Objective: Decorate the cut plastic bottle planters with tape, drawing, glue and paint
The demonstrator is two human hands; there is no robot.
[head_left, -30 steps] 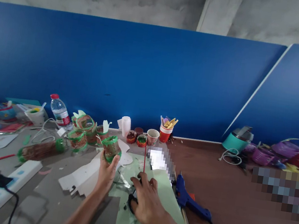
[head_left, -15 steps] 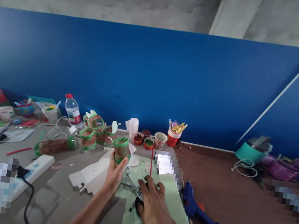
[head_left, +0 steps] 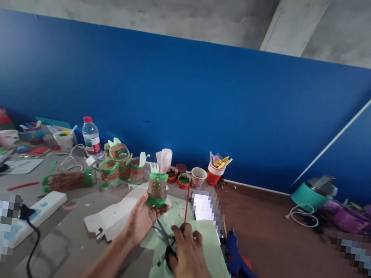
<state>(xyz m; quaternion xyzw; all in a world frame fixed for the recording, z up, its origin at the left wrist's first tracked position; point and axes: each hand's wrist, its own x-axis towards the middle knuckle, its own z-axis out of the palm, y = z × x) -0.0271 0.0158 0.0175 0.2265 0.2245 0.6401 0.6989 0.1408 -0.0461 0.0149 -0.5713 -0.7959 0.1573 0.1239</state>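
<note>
My left hand (head_left: 141,220) holds a small upright cup (head_left: 157,190) from below. The cup has a brownish, see-through wall and rough green bands at its rim and base. Off to its right, my right hand (head_left: 191,257) is closed on a pair of scissors (head_left: 164,235) with dark handles; their blades are parted and point at the left hand. A thin red stick (head_left: 187,206) rises from the right fingers. Beneath both hands lies a light green sheet (head_left: 213,243). Similar green-rimmed cups (head_left: 108,172) stand at the back left.
A blue glue gun (head_left: 245,271) lies on the right, with a lit phone (head_left: 203,206) behind the right hand. White paper (head_left: 107,215) and a power strip (head_left: 44,208) are on the left. Paint pots (head_left: 184,181), a paper cup (head_left: 198,178) and a bottle (head_left: 91,138) line the blue partition.
My left hand has turned palm-up under the cup and shifted slightly right. The cup now stands straighter, with its green base showing. The right hand still holds the scissors in nearly the same place.
</note>
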